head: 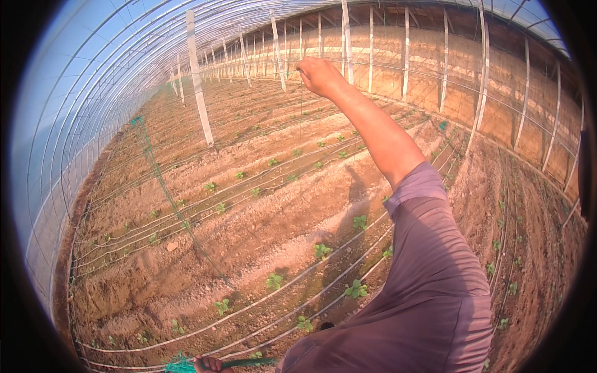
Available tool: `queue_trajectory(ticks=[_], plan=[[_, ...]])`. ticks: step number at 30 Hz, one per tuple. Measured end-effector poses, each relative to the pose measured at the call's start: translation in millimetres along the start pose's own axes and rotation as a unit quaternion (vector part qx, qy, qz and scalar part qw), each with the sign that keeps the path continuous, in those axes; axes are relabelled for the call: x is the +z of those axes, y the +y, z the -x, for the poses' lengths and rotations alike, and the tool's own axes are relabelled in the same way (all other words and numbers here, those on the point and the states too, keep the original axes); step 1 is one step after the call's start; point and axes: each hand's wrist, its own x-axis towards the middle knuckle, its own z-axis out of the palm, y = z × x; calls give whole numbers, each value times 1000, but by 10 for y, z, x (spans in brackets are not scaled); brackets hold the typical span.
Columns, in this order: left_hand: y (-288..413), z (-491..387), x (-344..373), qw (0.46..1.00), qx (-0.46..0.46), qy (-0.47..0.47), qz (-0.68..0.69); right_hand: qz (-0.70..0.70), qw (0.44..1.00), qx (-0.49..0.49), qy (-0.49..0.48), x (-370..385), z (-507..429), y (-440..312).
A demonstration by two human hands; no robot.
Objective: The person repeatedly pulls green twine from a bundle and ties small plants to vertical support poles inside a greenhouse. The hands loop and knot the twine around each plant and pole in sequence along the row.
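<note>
My right hand (319, 77) is raised high at the end of an outstretched arm, its fingers closed at an overhead wire. A thin dark green string (301, 112) hangs down from these fingers. At the bottom edge, my left hand (212, 364) is closed around a bundle of green twine (179, 363). Frayed ends stick out on one side and a thicker strand runs toward my body on the other. Part of the left hand is cut off by the frame.
Young leafy plants (356, 289) grow in soil rows beside pale drip hoses (289, 284). More green twine (161, 179) stretches across the rows at left. Concrete posts (199, 79) stand inside the greenhouse. Curved metal ribs (60, 126) rise at left, an earthen wall (387, 60) behind.
</note>
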Motion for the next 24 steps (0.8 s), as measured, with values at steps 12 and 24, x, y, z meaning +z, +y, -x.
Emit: queue_trajectory(ticks=[12, 24], plan=[[-22, 16, -48, 1000, -3, -18, 15, -1, 999, 18, -32, -200, -52, -64], [-18, 155, -18, 1000, 6, -23, 3, 46, 997, 0, -57, -122, -140, -51]])
